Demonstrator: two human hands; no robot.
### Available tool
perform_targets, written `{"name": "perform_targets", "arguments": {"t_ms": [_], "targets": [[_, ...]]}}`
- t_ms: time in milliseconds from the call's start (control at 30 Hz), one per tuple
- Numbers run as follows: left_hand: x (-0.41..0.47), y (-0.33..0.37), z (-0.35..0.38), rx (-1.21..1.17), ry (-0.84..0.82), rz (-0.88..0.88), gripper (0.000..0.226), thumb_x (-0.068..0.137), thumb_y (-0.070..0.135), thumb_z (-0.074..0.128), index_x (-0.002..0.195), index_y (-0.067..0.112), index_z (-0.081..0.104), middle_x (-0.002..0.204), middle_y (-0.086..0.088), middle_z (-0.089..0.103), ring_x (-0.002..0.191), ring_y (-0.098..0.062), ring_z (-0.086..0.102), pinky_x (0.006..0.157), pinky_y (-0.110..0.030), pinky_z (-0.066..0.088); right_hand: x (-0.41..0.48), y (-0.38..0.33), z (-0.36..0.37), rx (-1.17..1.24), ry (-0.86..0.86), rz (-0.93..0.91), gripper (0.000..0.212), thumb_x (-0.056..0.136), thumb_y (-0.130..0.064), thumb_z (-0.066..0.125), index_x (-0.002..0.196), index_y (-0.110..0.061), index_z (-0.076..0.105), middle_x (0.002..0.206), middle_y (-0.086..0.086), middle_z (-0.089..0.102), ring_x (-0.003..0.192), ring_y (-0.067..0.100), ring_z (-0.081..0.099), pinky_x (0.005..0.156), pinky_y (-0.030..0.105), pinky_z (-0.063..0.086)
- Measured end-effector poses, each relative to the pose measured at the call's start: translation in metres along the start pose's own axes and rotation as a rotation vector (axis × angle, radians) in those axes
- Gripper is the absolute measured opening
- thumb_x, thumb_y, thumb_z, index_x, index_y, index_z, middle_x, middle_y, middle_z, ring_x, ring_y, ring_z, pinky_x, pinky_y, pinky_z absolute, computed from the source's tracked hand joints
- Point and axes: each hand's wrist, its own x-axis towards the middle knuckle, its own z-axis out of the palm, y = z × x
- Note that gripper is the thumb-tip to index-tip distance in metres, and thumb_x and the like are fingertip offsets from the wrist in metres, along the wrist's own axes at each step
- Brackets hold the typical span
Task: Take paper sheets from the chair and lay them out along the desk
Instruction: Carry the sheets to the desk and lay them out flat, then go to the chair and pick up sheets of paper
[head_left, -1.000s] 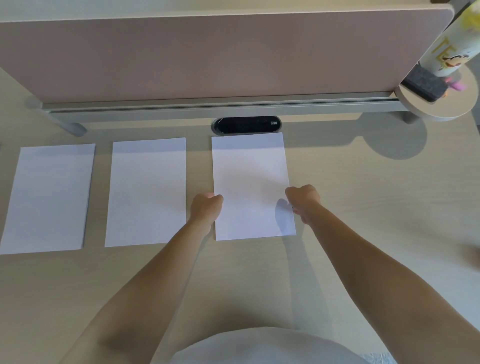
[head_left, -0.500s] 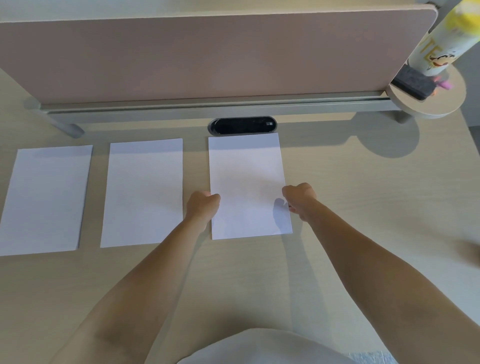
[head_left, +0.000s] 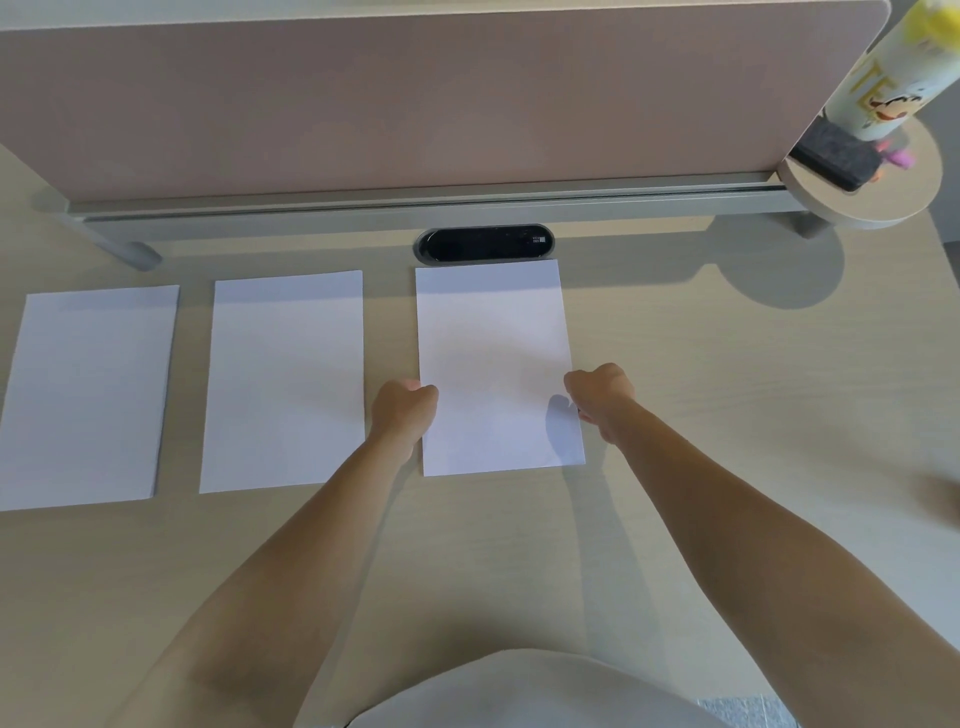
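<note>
Between the hands a sheet (head_left: 493, 353) lies flat on the desk (head_left: 727, 415), its side edges pinched by the curled left hand (head_left: 404, 410) and right hand (head_left: 600, 397). Left of the left hand lie a second sheet (head_left: 285, 379), then a third sheet (head_left: 88, 395).

A row of paper lies on the surface (head_left: 727, 415), parallel to its back edge. The left sheet (head_left: 88, 395) is nearest the left edge, the middle sheet (head_left: 283, 379) just right of it, and the right sheet (head_left: 491, 332) about mid-width, with gaps between them. Just behind the right sheet a cable port (head_left: 483, 243) is set in the surface. Behind that a screen (head_left: 415, 98) runs along the back edge. At the back right corner a round shelf (head_left: 878, 202) carries a bottle (head_left: 883, 78) with a block (head_left: 831, 156) against its left side. The left hand (head_left: 402, 410) holds the right sheet's left edge, the right hand (head_left: 602, 400) its right edge.
</note>
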Motion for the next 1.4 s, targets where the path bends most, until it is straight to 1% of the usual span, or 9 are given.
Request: {"name": "perform_targets", "arguments": {"t_ms": [100, 233, 367, 400, 433, 567, 600, 767, 1400], "targets": [[0.000, -0.001, 0.001, -0.010, 0.001, -0.017, 0.011, 0.074, 0.009, 0.043, 0.069, 0.007, 0.034, 0.064, -0.003, 0.026, 0.061, -0.020, 0.017, 0.056, -0.030, 0.011, -0.001, -0.002, -0.001, -0.080, -0.009, 0.056, 0.017, 0.082, -0.010, 0.046, 0.068, -0.012, 0.036, 0.068, 0.005, 0.038, 0.061, 0.023, 0.037, 0.053, 0.027, 0.037], [0.002, -0.002, 0.001, -0.004, -0.014, -0.019, 0.011, 0.067, 0.014, 0.040, 0.067, 0.019, 0.031, 0.076, -0.003, 0.033, 0.071, -0.020, 0.022, 0.060, -0.032, 0.014, 0.005, 0.001, -0.001, -0.030, -0.019, -0.004, 0.021, 0.087, -0.013, 0.054, 0.069, -0.015, 0.042, 0.081, 0.008, 0.049, 0.078, 0.026, 0.050, 0.073, 0.037, 0.053], [-0.008, 0.002, -0.004, -0.011, 0.016, -0.007, 0.025, 0.074, 0.015, 0.046, 0.083, 0.000, 0.063, 0.068, -0.021, 0.044, 0.063, -0.040, 0.038, 0.055, -0.031, 0.016, -0.006, -0.002, -0.009, -0.218, -0.039, -0.008, 0.013, 0.082, -0.012, 0.046, 0.070, -0.007, 0.048, 0.069, 0.006, 0.052, 0.064, 0.025, 0.047, 0.053, 0.023, 0.032], [-0.012, 0.004, -0.006, 0.006, 0.021, 0.006, 0.026, 0.078, 0.013, 0.046, 0.086, 0.001, 0.025, 0.064, -0.010, 0.038, 0.059, -0.031, 0.033, 0.056, -0.031, 0.016, -0.011, -0.002, -0.014, -0.289, -0.032, -0.052, 0.015, 0.084, -0.013, 0.047, 0.071, -0.006, 0.051, 0.071, 0.007, 0.056, 0.061, 0.025, 0.048, 0.052, 0.022, 0.033], [-0.019, 0.006, -0.009, 0.024, 0.012, 0.037, 0.017, 0.079, 0.010, 0.045, 0.072, 0.016, 0.031, 0.063, -0.004, 0.030, 0.058, -0.025, 0.025, 0.057, -0.031, 0.014, -0.017, -0.001, -0.020, -0.347, -0.016, -0.103, 0.016, 0.085, -0.015, 0.048, 0.075, -0.005, 0.054, 0.075, 0.007, 0.059, 0.061, 0.023, 0.049, 0.052, 0.023, 0.035], [-0.042, 0.013, -0.017, 0.055, -0.124, 0.102, 0.023, 0.081, 0.007, 0.050, 0.095, -0.007, 0.037, 0.063, 0.001, 0.047, 0.059, -0.020, 0.040, 0.053, -0.029, 0.032, -0.050, 0.015, -0.053, -0.475, 0.024, -0.252, 0.031, 0.093, -0.028, 0.052, 0.119, -0.011, 0.058, 0.114, 0.006, 0.062, 0.091, 0.024, 0.055, 0.072, 0.028, 0.042], [-0.050, 0.017, -0.018, 0.094, -0.171, 0.129, 0.015, 0.083, 0.009, 0.054, 0.088, 0.008, 0.068, 0.079, 0.000, 0.060, 0.068, -0.019, 0.052, 0.062, -0.029, 0.045, -0.060, 0.022, -0.063, -0.492, 0.036, -0.279, 0.034, 0.093, -0.030, 0.053, 0.123, -0.015, 0.058, 0.117, 0.004, 0.062, 0.094, 0.022, 0.055, 0.076, 0.028, 0.042], [-0.096, 0.043, 0.004, 0.453, -0.326, 0.377, 0.025, 0.083, 0.017, 0.057, 0.105, 0.028, 0.062, 0.116, 0.002, 0.063, 0.096, -0.019, 0.063, 0.073, -0.026, 0.047, -0.106, 0.075, -0.130, -0.636, 0.161, -0.309, 0.035, 0.095, -0.038, 0.053, 0.127, -0.024, 0.057, 0.114, 0.003, 0.066, 0.102, 0.023, 0.060, 0.084, 0.031, 0.047], [-0.427, 0.055, 0.357, 1.127, -0.587, 1.105, 0.028, 0.087, 0.008, 0.055, 0.104, 0.024, 0.071, 0.114, -0.003, 0.071, 0.105, -0.023, 0.065, 0.089, -0.026, 0.049, -0.257, 0.464, -0.399, -0.351, 0.467, -0.104, 0.035, 0.096, -0.029, 0.051, 0.130, -0.025, 0.059, 0.123, 0.004, 0.063, 0.103, 0.024, 0.061, 0.088, 0.036, 0.051]]}}
